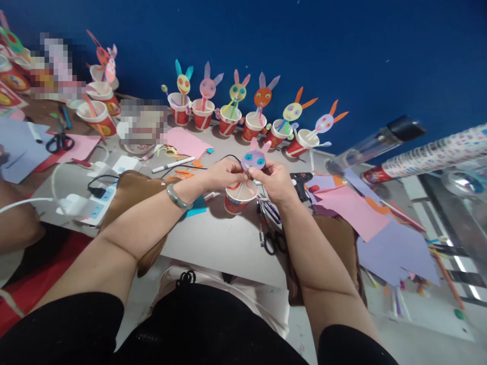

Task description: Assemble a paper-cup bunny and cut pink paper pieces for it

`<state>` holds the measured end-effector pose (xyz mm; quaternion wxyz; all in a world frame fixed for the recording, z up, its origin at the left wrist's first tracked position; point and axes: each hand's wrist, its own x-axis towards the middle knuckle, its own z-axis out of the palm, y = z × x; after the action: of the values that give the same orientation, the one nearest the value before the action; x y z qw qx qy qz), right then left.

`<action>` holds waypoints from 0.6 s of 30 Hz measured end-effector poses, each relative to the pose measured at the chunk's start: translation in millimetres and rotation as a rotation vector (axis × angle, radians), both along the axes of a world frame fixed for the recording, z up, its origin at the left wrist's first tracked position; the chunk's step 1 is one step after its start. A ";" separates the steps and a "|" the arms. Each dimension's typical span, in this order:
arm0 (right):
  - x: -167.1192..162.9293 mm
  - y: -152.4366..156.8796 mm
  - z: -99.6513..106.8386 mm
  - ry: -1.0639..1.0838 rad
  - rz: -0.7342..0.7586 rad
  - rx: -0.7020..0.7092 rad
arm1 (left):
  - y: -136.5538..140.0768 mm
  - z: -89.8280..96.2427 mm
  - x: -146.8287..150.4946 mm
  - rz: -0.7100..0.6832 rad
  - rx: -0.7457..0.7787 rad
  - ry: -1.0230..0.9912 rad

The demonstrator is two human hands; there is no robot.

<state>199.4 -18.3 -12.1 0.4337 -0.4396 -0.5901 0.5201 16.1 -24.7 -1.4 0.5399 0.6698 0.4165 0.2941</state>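
Though small, rabbit face [253,160] apparently between fingers [260,176].

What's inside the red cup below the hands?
Thin strips show inside the cup, below the rabbit face; the cup's near wall hides their lower ends and its bottom.
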 end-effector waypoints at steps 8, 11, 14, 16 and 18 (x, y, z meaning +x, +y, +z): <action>-2.3 -1.7 -1.4 0.001 -0.031 0.021 | -1.5 5.2 2.7 0.016 0.023 0.029; -2.7 -2.0 -2.6 -0.024 -0.032 0.040 | -1.2 5.6 3.3 0.026 0.026 0.071; -2.5 -2.4 -2.4 -0.001 -0.016 0.041 | -1.0 5.8 3.3 0.031 0.048 0.076; -2.4 -2.9 -1.5 -0.011 -0.013 0.043 | -1.1 6.3 3.2 0.023 0.066 0.066; -2.2 -3.1 -0.4 -0.035 -0.022 0.051 | -1.3 7.1 3.1 0.015 0.074 0.060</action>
<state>197.2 -21.4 -12.5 0.4400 -0.4442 -0.6057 0.4921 19.2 -26.0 5.7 0.4997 0.6947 0.4263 0.2931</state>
